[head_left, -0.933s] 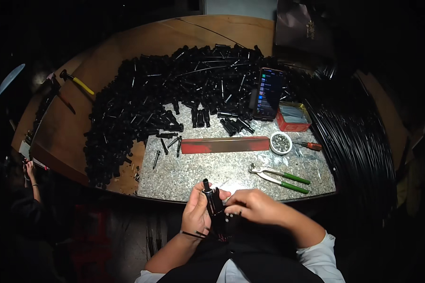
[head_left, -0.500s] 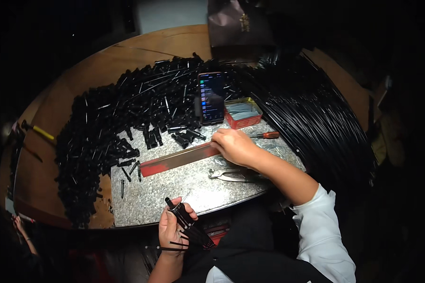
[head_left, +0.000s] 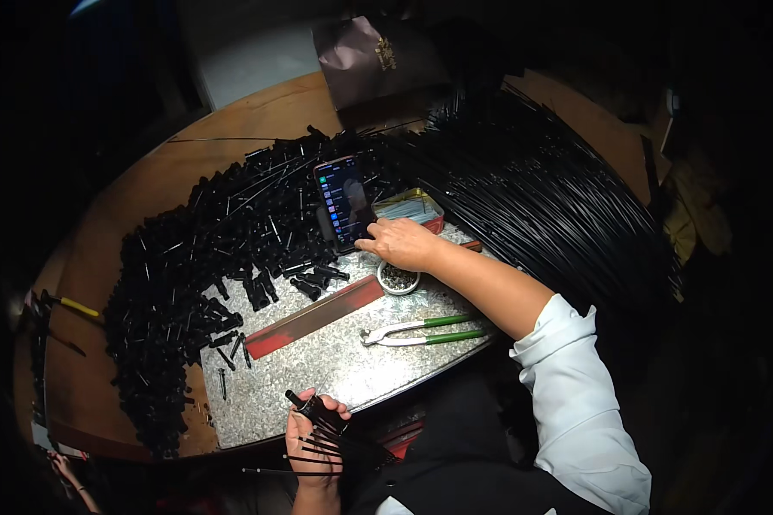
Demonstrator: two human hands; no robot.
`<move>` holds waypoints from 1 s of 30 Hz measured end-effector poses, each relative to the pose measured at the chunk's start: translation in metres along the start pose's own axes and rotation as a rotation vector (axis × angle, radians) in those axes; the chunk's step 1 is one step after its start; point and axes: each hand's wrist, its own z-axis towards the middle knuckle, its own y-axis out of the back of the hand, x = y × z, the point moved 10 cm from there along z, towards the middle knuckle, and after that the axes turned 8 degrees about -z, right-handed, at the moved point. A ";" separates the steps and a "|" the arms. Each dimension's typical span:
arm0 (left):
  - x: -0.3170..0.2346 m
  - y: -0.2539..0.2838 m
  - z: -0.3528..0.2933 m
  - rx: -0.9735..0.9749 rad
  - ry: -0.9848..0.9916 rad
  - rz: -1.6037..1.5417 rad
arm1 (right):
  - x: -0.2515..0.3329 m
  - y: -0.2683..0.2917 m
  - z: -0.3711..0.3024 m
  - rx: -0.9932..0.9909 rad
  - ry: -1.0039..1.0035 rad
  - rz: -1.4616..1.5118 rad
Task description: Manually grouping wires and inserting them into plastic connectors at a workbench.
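the left hand [head_left: 313, 446] is at the near edge of the work area, with its fingers wrapped around a black cylindrical part [head_left: 318, 414]. the part is tilted, its narrow end directed to the far left. thin black rods [head_left: 321, 449] spread from beside it across the palm and wrist, some extending past the hand to the left.

the right hand [head_left: 404, 244] is extended to the far side, palm down, with fingers bent. its fingertips are at the lower right corner of a phone [head_left: 345, 202]; contact, and whether anything is gripped, cannot be told. the phone stands tilted with its screen lit. a red tin [head_left: 434, 225] of pale strips is just beyond the right hand and partly hidden by it.

a white bowl [head_left: 398, 293] of small metal pieces is just to the near side of the right hand. a red bar [head_left: 313, 318] lies to the left of the bowl, on a speckled slab [head_left: 318, 369]. green-handled pincers [head_left: 429, 339] lie nearer, to the right of the bar. a heap of black parts [head_left: 206, 249] covers the left and far area; long black rods [head_left: 550, 197] are laid at the far right.
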 end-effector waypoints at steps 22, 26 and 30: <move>0.004 0.008 0.001 -0.024 0.024 0.018 | 0.008 -0.015 -0.004 0.040 0.148 -0.208; -0.001 0.003 0.001 0.018 -0.002 0.017 | 0.015 -0.021 -0.001 0.070 0.210 -0.246; 0.003 0.002 0.000 0.033 0.032 -0.005 | 0.018 -0.020 -0.001 0.044 0.221 -0.276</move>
